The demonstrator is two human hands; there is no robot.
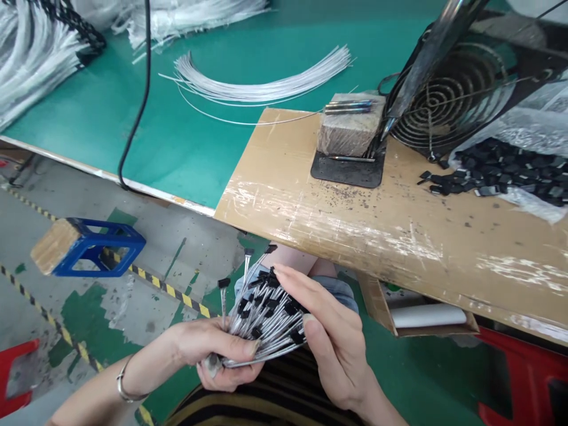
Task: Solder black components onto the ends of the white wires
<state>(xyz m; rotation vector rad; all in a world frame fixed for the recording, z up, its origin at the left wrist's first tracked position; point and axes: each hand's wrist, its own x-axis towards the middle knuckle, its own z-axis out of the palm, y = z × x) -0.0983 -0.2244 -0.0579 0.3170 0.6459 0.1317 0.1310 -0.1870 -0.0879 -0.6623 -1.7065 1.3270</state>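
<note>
Left hand (222,355) is closed around the lower ends of a bundle of wires (261,322), held below the bench edge, over the lap. Every wire visible in the fan carries a black cap (224,283) at its upper end; caps cluster thickest in the middle of the bundle. Right hand (331,337) lies against the right side of the fan, fingers extended along the capped ends, thumb pressed to the wires; it steadies rather than clamps them, gripping nothing of its own.

On the bench: a bare, uncapped sheaf of wires (266,86) on the green mat (110,118), well apart from the hands. A bag of loose caps (510,171) at the right, some spilled onto the cardboard (399,225). A block (348,127) on a dark plate sits beside a fan guard (448,94).

Progress, as judged: the held bundle appears fully capped, though wires at the back of the fan are hidden. The bare sheaf remains untouched, and plenty of caps are left.
</note>
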